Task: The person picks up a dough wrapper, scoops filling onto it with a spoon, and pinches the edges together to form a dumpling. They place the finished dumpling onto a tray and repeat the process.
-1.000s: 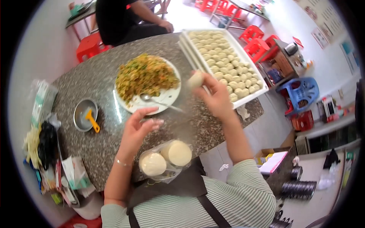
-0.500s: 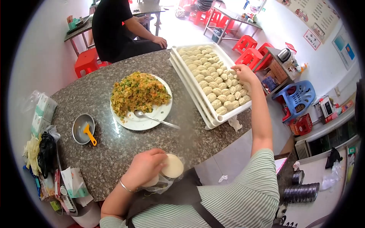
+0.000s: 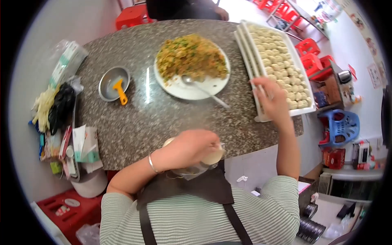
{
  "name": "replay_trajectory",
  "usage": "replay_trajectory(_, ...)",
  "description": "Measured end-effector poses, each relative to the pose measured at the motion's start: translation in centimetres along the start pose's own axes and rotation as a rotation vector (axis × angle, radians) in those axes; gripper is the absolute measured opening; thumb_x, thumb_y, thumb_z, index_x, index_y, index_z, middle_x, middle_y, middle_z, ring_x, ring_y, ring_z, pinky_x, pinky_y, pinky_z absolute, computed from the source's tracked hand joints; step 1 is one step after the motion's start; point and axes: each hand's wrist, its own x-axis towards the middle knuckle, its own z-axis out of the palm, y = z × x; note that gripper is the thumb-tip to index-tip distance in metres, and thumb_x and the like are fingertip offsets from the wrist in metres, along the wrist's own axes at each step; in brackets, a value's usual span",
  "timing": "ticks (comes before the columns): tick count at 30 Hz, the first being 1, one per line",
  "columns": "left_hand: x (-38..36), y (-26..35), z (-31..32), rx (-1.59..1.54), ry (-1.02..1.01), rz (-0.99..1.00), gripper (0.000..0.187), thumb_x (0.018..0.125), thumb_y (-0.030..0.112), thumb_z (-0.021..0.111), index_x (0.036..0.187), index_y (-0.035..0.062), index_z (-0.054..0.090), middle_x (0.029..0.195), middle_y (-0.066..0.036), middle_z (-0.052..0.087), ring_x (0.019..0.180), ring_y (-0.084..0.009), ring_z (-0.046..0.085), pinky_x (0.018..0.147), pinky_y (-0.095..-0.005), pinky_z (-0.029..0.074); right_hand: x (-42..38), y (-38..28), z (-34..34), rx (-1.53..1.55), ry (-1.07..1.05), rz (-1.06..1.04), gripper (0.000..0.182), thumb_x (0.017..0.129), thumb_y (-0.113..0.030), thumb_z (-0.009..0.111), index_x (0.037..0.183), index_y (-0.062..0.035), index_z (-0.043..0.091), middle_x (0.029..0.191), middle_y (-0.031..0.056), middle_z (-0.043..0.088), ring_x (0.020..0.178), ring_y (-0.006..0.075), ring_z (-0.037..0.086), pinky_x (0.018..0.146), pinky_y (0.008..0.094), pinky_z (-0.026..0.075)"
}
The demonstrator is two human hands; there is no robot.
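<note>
My left hand point(image 3: 190, 149) is closed at the table's near edge, its fingers on a pale round dumpling wrapper point(image 3: 214, 157). Below that hand lies a clear plastic bag point(image 3: 192, 173), and another pale wrapper edge shows behind the hand. My right hand point(image 3: 272, 102), slightly blurred, is over the near left rim of the white tray point(image 3: 304, 111), fingers apart with nothing seen in them. Rows of pleated dumplings point(image 3: 281, 65) fill that tray. A metal spoon point(image 3: 206, 92) rests on the white plate point(image 3: 183, 93) beside a heap of chopped filling point(image 3: 190, 57).
A steel bowl point(image 3: 107, 92) with an orange-handled scraper point(image 3: 120, 93) stands at the left. Tissue packs point(image 3: 67, 63) and a black bag point(image 3: 61, 108) lie along the left edge. A person in black point(image 3: 183, 10) sits across the table. Red stools point(image 3: 132, 16) stand beyond.
My right hand has moved from the far right rim of the dumpling tray to its near left side. The view has shifted, and my left hand has turned over the wrapper.
</note>
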Motion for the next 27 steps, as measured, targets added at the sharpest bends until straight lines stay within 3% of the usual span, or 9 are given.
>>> replay_trajectory(2,-0.1,0.9,-0.9,-0.226,-0.048,-0.022,0.009,0.088,0.009,0.059,0.095,0.0059,0.056,0.087,-0.012,0.062,0.08,-0.0268,0.063,0.071,-0.0358,0.05,-1.6,-2.3,3.8,-0.11,-0.174,-0.1,0.041,0.083,-0.013,0.071,0.121,-0.0039,0.058,0.115,0.0148,0.061,0.108,0.0289,0.06,0.09,0.0356,0.049)
replay_trajectory(5,-0.8,0.2,-1.1,-0.761,0.155,-0.168,0.015,0.096,0.011,0.056,0.109,0.0081,0.05,0.096,-0.003,0.064,0.09,-0.0125,0.061,0.076,-0.0319,0.05,-2.5,-0.1,9.6,-0.075,-0.179,-0.008,0.058,0.081,-0.015,0.072,0.133,-0.0088,0.047,0.107,0.0156,0.058,0.101,0.0327,0.059,0.084,0.0406,0.049)
replay_trajectory(6,-1.0,-0.3,-1.3,-0.756,0.162,-0.167,0.015,0.096,0.011,0.056,0.109,0.0081,0.05,0.096,-0.003,0.064,0.09,-0.0125,0.061,0.076,-0.0319,0.05,-2.4,-0.1,10.8,-0.036,-0.17,0.015,0.051,0.083,-0.014,0.07,0.13,-0.0089,0.051,0.102,0.0153,0.059,0.092,0.0321,0.062,0.078,0.0403,0.051)
replay_trajectory(9,-1.9,-1.9,-2.3,-1.281,0.399,-0.224,0.025,0.093,0.005,0.058,0.117,0.0073,0.05,0.111,-0.01,0.064,0.098,-0.0168,0.063,0.085,-0.0338,0.053,-1.5,-0.1,12.7,-0.047,-0.099,-0.096,0.028,0.088,-0.008,0.063,0.117,-0.01,0.064,0.084,0.0141,0.061,0.074,0.0296,0.063,0.067,0.0393,0.051)
replay_trajectory(13,-4.3,-5.6,-3.2,-1.607,0.636,-0.161,0.029,0.091,0.004,0.059,0.119,0.005,0.052,0.117,-0.011,0.063,0.109,-0.0212,0.062,0.097,-0.0376,0.05,-0.6,-0.5,10.9,-0.12,0.094,-0.002,0.025,0.089,-0.008,0.059,0.113,-0.0092,0.067,0.079,0.012,0.063,0.067,0.026,0.063,0.06,0.0358,0.051)
replay_trajectory(17,-5.8,-7.0,-2.2,-1.75,0.851,-0.24,0.035,0.093,0.013,0.06,0.125,0.0013,0.053,0.124,-0.012,0.06,0.112,-0.0227,0.059,0.1,-0.0343,0.048,-3.1,0.5,12.4,-0.07,0.066,-0.01,0.026,0.09,-0.005,0.059,0.114,-0.0069,0.067,0.078,0.0128,0.063,0.066,0.0243,0.061,0.062,0.0347,0.049)
replay_trajectory(19,-5.3,-8.0,-1.6,-1.803,0.817,-0.25,0.033,0.094,0.012,0.059,0.125,0.0008,0.053,0.124,-0.013,0.06,0.112,-0.0231,0.059,0.099,-0.0342,0.049,-3.3,-0.7,12.6,0.227,-0.02,0.11,0.025,0.092,-0.005,0.058,0.116,-0.0016,0.066,0.079,0.0102,0.062,0.069,0.0158,0.058,0.064,0.0283,0.047)
replay_trajectory(22,-4.3,-9.4,-0.5,-1.819,0.711,-0.255,0.032,0.095,0.011,0.055,0.125,-0.0001,0.053,0.124,-0.013,0.06,0.115,-0.0239,0.058,0.101,-0.0365,0.047,-1.3,-0.8,12.6,0.224,0.054,0.107,0.026,0.093,-0.006,0.057,0.117,-0.0015,0.066,0.08,0.007,0.063,0.068,0.0111,0.055,0.064,0.026,0.046)
replay_trajectory(27,-3.9,-8.8,-0.3,-1.665,0.735,-0.344,0.033,0.097,0.01,0.05,0.128,-0.0017,0.048,0.128,-0.014,0.057,0.12,-0.0259,0.054,0.104,-0.0418,0.043,-0.7,0.5,11.7,0.2,-0.114,0.173,0.024,0.091,-0.007,0.06,0.113,-0.0042,0.068,0.08,0.0128,0.066,0.065,0.015,0.057,0.062,0.0282,0.045)
